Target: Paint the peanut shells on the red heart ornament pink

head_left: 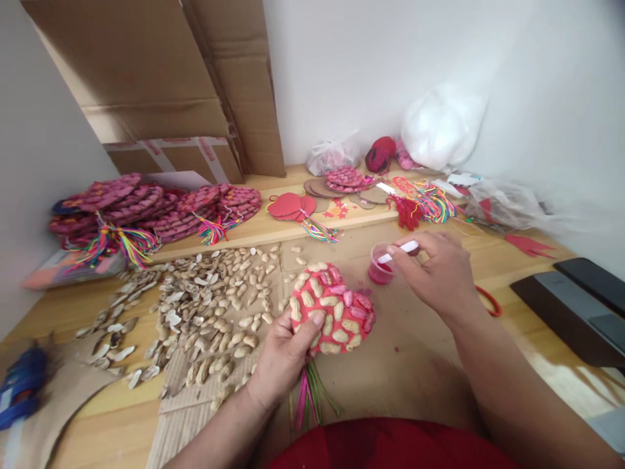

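Observation:
My left hand point(293, 342) is closed on a round red disc point(316, 298) covered with peanut shells, thumb on top and fingers underneath. Several shells on its right side are painted pink; the others are plain tan. Pink and green strings point(312, 394) hang below the disc. In my right hand point(434, 270) is a paintbrush point(398, 252) with a white handle, pinched between thumb and fingers. Its tip reaches into a small clear cup point(379, 267) of pink paint, just right of the disc; the bristles cannot be made out.
Loose peanut shells point(219, 319) spread across cardboard on the left. Finished pink discs with tassels point(122, 208) are stacked on the raised shelf. Red discs point(291, 206), colourful strings point(434, 202) and plastic bags point(442, 127) lie behind. A dark phone-like object point(590, 290) rests at right, blue tape dispenser-like item point(22, 384) at left.

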`<state>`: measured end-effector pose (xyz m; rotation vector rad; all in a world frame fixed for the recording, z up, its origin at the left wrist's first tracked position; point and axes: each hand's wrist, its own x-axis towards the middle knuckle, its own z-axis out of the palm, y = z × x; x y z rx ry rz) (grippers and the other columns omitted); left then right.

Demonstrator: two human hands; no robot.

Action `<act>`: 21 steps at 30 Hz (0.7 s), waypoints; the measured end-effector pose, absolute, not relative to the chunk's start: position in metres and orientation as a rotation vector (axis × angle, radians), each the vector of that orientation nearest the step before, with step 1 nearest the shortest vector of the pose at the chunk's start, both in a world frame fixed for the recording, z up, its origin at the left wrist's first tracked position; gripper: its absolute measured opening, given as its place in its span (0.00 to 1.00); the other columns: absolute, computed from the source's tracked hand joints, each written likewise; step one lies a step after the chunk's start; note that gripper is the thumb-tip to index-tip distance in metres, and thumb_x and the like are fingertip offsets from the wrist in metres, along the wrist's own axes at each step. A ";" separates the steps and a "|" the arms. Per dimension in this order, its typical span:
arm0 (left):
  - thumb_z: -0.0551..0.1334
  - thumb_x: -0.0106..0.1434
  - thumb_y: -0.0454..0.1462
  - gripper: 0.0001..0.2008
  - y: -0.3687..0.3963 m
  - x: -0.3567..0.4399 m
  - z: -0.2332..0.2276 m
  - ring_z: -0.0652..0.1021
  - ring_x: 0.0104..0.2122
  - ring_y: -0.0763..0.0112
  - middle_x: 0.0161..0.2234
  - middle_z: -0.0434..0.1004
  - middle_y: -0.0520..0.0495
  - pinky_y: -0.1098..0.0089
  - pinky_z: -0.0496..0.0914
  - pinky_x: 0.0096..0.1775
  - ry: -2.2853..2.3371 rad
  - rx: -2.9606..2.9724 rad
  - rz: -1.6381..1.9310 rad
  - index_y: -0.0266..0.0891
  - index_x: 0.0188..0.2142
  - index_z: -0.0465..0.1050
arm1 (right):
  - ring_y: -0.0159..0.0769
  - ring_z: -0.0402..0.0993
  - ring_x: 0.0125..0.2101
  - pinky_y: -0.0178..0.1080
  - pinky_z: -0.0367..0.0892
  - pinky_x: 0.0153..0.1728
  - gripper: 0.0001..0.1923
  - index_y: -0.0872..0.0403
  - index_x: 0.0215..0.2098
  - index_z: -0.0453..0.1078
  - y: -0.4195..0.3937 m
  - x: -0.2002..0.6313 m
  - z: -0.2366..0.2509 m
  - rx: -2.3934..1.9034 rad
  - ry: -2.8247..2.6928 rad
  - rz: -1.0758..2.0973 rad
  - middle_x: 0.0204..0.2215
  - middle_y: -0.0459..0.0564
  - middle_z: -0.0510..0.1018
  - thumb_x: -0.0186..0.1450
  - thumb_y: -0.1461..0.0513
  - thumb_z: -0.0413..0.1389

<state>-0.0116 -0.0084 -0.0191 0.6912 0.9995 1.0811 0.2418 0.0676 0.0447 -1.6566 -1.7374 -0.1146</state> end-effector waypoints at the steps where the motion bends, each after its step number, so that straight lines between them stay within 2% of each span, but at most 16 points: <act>1: 0.74 0.58 0.49 0.19 -0.008 -0.012 -0.020 0.79 0.24 0.69 0.26 0.82 0.49 0.71 0.72 0.30 1.003 0.697 1.079 0.37 0.40 0.81 | 0.45 0.75 0.39 0.48 0.63 0.44 0.10 0.48 0.33 0.78 0.068 0.242 0.044 -1.664 -1.739 -0.112 0.31 0.48 0.83 0.63 0.51 0.60; 8: 0.72 0.62 0.47 0.16 -0.008 -0.011 -0.020 0.79 0.26 0.73 0.32 0.84 0.47 0.73 0.72 0.31 0.955 0.729 1.064 0.37 0.40 0.79 | 0.44 0.75 0.39 0.48 0.62 0.45 0.11 0.47 0.33 0.80 0.072 0.242 0.038 -1.696 -1.756 -0.102 0.31 0.48 0.83 0.63 0.51 0.60; 12: 0.73 0.61 0.46 0.14 -0.009 -0.011 -0.019 0.77 0.24 0.76 0.28 0.83 0.50 0.77 0.69 0.26 0.960 0.748 1.082 0.37 0.35 0.78 | 0.43 0.75 0.38 0.48 0.62 0.45 0.11 0.46 0.35 0.81 0.074 0.243 0.036 -1.698 -1.773 -0.091 0.31 0.48 0.83 0.64 0.50 0.60; 17: 0.72 0.62 0.46 0.14 -0.008 -0.012 -0.019 0.76 0.24 0.77 0.28 0.82 0.51 0.75 0.72 0.31 0.959 0.772 1.082 0.37 0.34 0.79 | 0.43 0.75 0.38 0.47 0.62 0.44 0.12 0.46 0.35 0.81 0.074 0.244 0.036 -1.699 -1.787 -0.083 0.31 0.49 0.83 0.64 0.50 0.59; 21: 0.72 0.63 0.45 0.13 -0.008 -0.013 -0.021 0.74 0.23 0.79 0.29 0.82 0.52 0.76 0.71 0.31 0.964 0.777 1.079 0.38 0.35 0.79 | 0.45 0.75 0.38 0.48 0.62 0.45 0.12 0.46 0.35 0.80 0.074 0.244 0.035 -1.705 -1.778 -0.098 0.31 0.49 0.84 0.63 0.50 0.60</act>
